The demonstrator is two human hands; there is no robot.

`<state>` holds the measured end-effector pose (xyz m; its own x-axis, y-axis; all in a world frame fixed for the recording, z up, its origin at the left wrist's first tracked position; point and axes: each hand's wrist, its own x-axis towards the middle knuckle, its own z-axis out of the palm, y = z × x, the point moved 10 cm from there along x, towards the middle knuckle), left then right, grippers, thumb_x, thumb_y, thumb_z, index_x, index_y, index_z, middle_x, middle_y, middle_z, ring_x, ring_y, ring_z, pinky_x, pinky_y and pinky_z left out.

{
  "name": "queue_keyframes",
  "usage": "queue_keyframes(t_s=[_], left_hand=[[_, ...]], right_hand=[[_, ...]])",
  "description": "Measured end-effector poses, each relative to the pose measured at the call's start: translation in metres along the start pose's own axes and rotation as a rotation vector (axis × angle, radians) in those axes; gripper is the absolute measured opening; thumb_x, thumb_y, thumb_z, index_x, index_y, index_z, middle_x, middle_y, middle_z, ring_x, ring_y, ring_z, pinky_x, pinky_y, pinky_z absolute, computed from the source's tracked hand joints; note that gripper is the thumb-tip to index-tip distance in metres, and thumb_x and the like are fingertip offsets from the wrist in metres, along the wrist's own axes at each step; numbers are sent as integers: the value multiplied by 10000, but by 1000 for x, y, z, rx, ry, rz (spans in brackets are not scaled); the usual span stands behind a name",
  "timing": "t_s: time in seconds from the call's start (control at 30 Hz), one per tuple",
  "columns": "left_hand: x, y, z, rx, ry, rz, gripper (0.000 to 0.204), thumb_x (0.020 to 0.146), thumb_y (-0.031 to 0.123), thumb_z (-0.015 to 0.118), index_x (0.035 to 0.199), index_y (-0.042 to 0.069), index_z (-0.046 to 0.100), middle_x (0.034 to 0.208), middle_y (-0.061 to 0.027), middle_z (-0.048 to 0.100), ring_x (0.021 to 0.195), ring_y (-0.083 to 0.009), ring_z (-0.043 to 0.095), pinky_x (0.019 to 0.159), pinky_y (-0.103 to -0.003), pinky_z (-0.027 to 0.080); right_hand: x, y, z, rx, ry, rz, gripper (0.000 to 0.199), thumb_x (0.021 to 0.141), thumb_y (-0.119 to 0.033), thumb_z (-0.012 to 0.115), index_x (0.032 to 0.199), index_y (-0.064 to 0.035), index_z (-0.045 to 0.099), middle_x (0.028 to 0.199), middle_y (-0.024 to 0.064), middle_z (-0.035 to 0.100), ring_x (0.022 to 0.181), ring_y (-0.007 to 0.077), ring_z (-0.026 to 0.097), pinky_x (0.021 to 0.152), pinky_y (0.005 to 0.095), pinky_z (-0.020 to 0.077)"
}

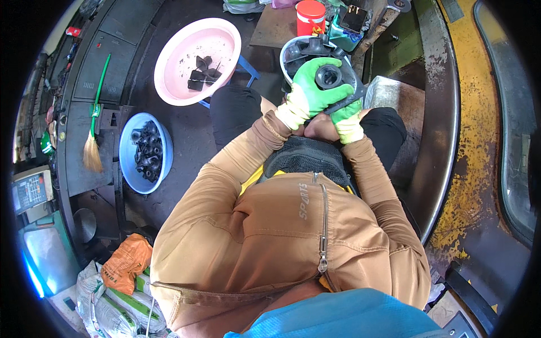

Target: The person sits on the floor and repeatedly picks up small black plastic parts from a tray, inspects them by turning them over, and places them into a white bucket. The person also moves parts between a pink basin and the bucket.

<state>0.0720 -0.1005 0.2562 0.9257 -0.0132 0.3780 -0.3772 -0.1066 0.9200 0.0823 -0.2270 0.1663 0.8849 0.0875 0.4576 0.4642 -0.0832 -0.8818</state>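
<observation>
Both of my hands wear green gloves with pale yellow cuffs, raised in front of my knees. Between them is a black moulded part (pixel 328 77) with a round hollow collar and a flat flange. My left hand (pixel 309 87) wraps round the collar, its thumb and fingers on either side. Lower down, my right hand (pixel 346 114) grips beneath the flange, its fingertips partly hidden by the part. Just behind my hands stands a white basin (pixel 286 56) heaped with similar black parts (pixel 315 47).
A pink basin (pixel 169 62) with a few black pieces stands front left, over a blue stool (pixel 248 69). A blue basin (pixel 125 160) of small black parts is on the left. A red jug (pixel 310 19) sits beyond. A yellow, rust-worn machine panel (pixel 479 141) rises at right.
</observation>
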Motion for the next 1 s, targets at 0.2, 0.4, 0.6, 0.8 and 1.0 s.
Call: queue_keyframes(t_s=[0.2, 0.4, 0.6, 0.8, 1.0], left_hand=[[1, 19, 4, 71, -31, 80, 396, 703, 129, 755, 1067, 34, 633, 1035, -94, 656, 929, -167, 632, 823, -299, 510], [-1, 29, 10, -32, -337, 73, 396, 682, 114, 744, 1056, 34, 641, 1037, -95, 654, 955, -183, 621, 845, -325, 499], [-11, 38, 41, -264, -811, 100, 389, 651, 111, 728, 1025, 43, 647, 1072, -113, 643, 1038, -234, 585, 909, -363, 462], [23, 38, 26, -87, -776, 44, 717, 654, 203, 748, 1307, 57, 491, 1310, -132, 515, 1248, -278, 452, 1042, -387, 362], [13, 32, 17, -83, -202, -15, 613, 655, 129, 806, 1197, 8, 545, 1150, -110, 606, 1060, -185, 581, 914, -329, 468]], right_hand=[[15, -61, 14, -53, -79, -65, 427, 862, -170, 660, 1245, -37, 526, 1178, 77, 601, 1072, 189, 573, 904, 313, 468], [14, -66, 28, 144, -499, 202, 443, 865, -184, 658, 1263, -51, 513, 1202, 76, 587, 1078, 190, 568, 917, 311, 468], [-29, -26, 26, 569, -624, 737, 461, 881, -250, 641, 1279, -62, 503, 1253, 50, 552, 1149, 175, 530, 984, 317, 442], [7, -41, 2, 4, -389, 53, 668, 784, -166, 736, 1345, -42, 395, 1267, 98, 522, 1189, 209, 490, 1014, 335, 397], [20, -95, -2, -404, -64, -372, 507, 797, -143, 691, 1255, -38, 501, 1185, 122, 583, 1088, 235, 565, 917, 350, 457]])
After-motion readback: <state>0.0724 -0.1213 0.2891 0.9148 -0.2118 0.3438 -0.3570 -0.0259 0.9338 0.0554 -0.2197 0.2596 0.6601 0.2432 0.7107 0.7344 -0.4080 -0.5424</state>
